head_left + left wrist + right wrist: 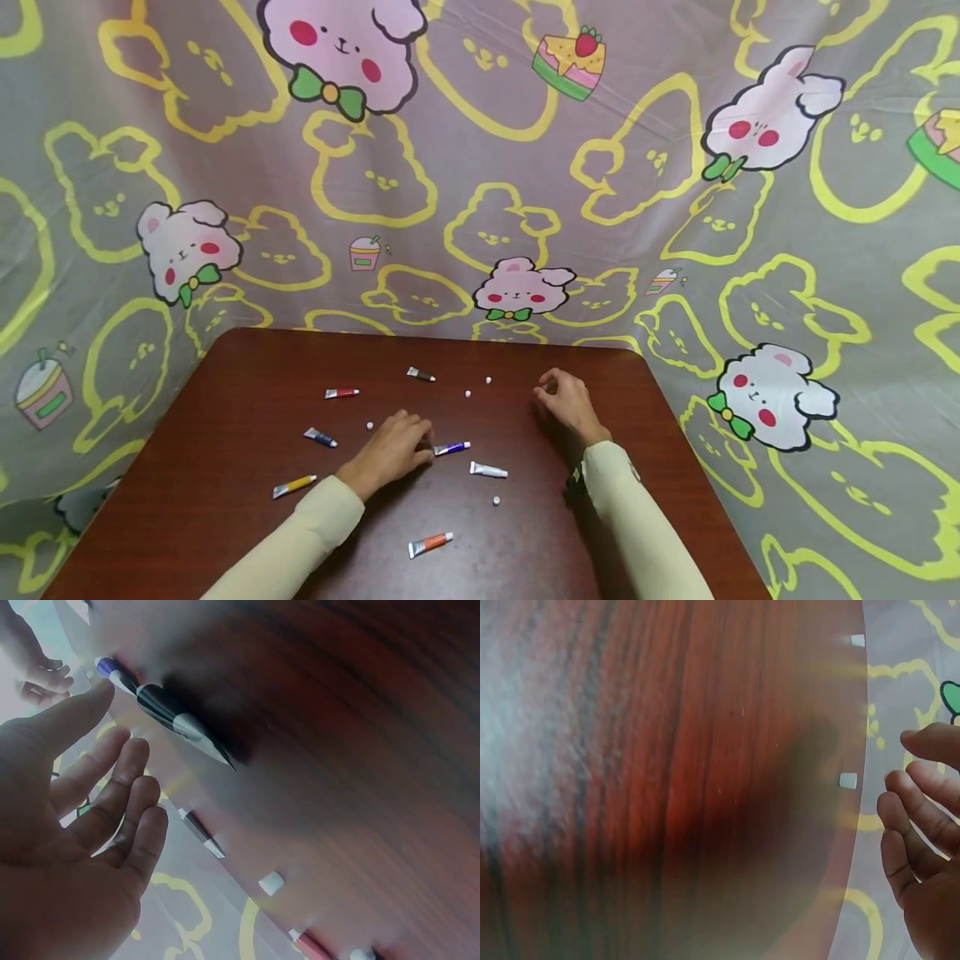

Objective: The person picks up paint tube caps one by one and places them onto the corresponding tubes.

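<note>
My left hand point(393, 450) hovers over the middle of the table with fingers loosely bent and nothing between them. Just right of it lies a violet-blue paint tube point(452, 448). In the left wrist view a dark paint tube point(161, 705) sits near the fingertips; the hand hides it from the head view. A white paint tube point(489, 471) is farther right. My right hand point(570, 404), its fingers loosely curved and holding nothing, is above the table's right side. Two small white caps, a nearer cap point(467, 393) and a farther cap point(488, 380), lie to its left.
Around the left hand are red point(342, 392), brown point(421, 374), dark blue point(320, 437), yellow point(294, 486) and orange paint tubes point(431, 545). More caps point(496, 501) dot the reddish-brown table point(637, 533). A patterned curtain point(450, 167) borders its back and sides.
</note>
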Motion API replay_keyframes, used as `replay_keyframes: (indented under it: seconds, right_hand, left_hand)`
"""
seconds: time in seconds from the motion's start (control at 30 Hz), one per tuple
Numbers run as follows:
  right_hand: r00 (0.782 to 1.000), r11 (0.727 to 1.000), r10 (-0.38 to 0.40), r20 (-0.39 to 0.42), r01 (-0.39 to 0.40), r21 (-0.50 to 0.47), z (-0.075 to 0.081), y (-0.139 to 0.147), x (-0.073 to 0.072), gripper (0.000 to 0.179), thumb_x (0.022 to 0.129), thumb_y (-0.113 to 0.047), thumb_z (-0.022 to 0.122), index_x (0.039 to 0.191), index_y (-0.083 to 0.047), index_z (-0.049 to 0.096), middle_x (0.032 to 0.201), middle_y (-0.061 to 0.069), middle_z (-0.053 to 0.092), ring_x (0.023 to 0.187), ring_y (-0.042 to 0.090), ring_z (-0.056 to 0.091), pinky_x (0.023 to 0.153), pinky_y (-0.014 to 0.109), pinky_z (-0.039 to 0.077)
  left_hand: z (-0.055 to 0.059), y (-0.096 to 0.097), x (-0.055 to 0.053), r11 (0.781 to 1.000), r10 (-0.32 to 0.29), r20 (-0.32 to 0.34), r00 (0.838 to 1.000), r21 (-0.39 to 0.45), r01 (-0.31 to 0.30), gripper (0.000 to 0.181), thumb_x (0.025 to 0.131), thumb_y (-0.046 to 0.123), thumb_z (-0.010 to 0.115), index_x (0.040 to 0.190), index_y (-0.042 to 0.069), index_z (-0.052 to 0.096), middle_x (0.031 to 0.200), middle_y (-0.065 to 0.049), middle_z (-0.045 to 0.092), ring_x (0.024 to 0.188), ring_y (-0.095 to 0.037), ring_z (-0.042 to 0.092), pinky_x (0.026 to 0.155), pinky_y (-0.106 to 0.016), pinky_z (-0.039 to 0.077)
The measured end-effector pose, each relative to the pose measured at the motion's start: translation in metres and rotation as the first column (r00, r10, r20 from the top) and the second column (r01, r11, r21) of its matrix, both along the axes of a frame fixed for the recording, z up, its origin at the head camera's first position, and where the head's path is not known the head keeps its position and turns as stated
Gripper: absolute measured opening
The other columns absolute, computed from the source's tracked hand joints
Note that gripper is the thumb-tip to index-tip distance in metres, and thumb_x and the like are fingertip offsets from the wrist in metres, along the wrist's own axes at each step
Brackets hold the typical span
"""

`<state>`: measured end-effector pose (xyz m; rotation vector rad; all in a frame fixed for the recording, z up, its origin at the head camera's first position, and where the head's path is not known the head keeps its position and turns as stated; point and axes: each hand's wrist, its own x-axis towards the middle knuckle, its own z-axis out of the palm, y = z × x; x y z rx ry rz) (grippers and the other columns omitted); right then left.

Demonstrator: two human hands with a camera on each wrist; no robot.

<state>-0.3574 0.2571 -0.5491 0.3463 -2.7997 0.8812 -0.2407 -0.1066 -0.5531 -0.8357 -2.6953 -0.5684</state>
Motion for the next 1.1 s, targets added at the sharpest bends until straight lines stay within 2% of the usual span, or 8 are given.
replay_keyframes:
  seconds: [0.2, 0.43, 0.7, 0.83, 1.1]
  right_hand:
    - [1.0, 0.999, 0.015, 0.009, -0.016, 0.029, -0.004, 0.006, -0.006, 0.021, 0.095, -0.017, 0.08, 0.112, -0.006, 0.074, 0.104, 0.009, 0.077, 0.1, 0.029, 0.072, 0.093, 0.053, 0.056]
    - [0.998, 0.998, -0.006, 0.055, 0.003, 0.061, -0.006, 0.008, -0.008, 0.02, 0.096, -0.015, 0.078, 0.113, -0.005, 0.074, 0.105, 0.011, 0.076, 0.104, 0.032, 0.072, 0.096, 0.055, 0.055]
    - [0.993, 0.997, -0.01, 0.12, 0.001, 0.075, -0.01, 0.009, -0.013, 0.024, 0.099, -0.016, 0.077, 0.12, -0.005, 0.074, 0.109, 0.013, 0.075, 0.107, 0.034, 0.072, 0.099, 0.056, 0.055]
    - [0.992, 0.996, -0.007, 0.124, -0.004, 0.092, -0.011, 0.009, -0.014, 0.026, 0.099, -0.015, 0.077, 0.122, -0.003, 0.075, 0.109, 0.014, 0.075, 0.106, 0.035, 0.072, 0.099, 0.058, 0.055]
    - [0.987, 0.994, -0.027, 0.16, 0.009, 0.113, -0.013, 0.007, -0.016, 0.026, 0.1, -0.016, 0.078, 0.123, -0.005, 0.077, 0.11, 0.014, 0.077, 0.108, 0.035, 0.073, 0.1, 0.056, 0.056]
  left_hand:
    - [-0.002, -0.007, 0.003, 1.0, 0.023, 0.004, 1.0, -0.011, -0.023, 0.024, 0.085, 0.022, 0.093, 0.092, 0.013, 0.071, 0.087, -0.002, 0.071, 0.082, -0.019, 0.057, 0.076, -0.037, 0.048]
    - [-0.002, -0.013, 0.006, 1.0, 0.02, -0.026, 0.999, -0.002, -0.02, 0.025, 0.084, 0.021, 0.093, 0.092, 0.012, 0.071, 0.087, -0.003, 0.072, 0.082, -0.021, 0.058, 0.076, -0.038, 0.049]
    - [-0.002, -0.023, 0.011, 0.997, 0.077, 0.062, 0.995, -0.018, -0.076, 0.023, 0.087, 0.021, 0.092, 0.096, 0.013, 0.072, 0.092, -0.003, 0.073, 0.087, -0.02, 0.058, 0.08, -0.04, 0.051]
    - [-0.003, -0.028, 0.012, 0.995, 0.093, 0.067, 0.993, -0.034, -0.091, 0.023, 0.087, 0.021, 0.091, 0.097, 0.013, 0.072, 0.093, -0.002, 0.073, 0.088, -0.02, 0.059, 0.081, -0.04, 0.051]
    - [-0.002, -0.033, 0.013, 0.997, 0.064, 0.042, 0.997, -0.041, -0.062, 0.02, 0.087, 0.021, 0.09, 0.098, 0.013, 0.076, 0.094, -0.003, 0.074, 0.089, -0.022, 0.06, 0.082, -0.042, 0.051]
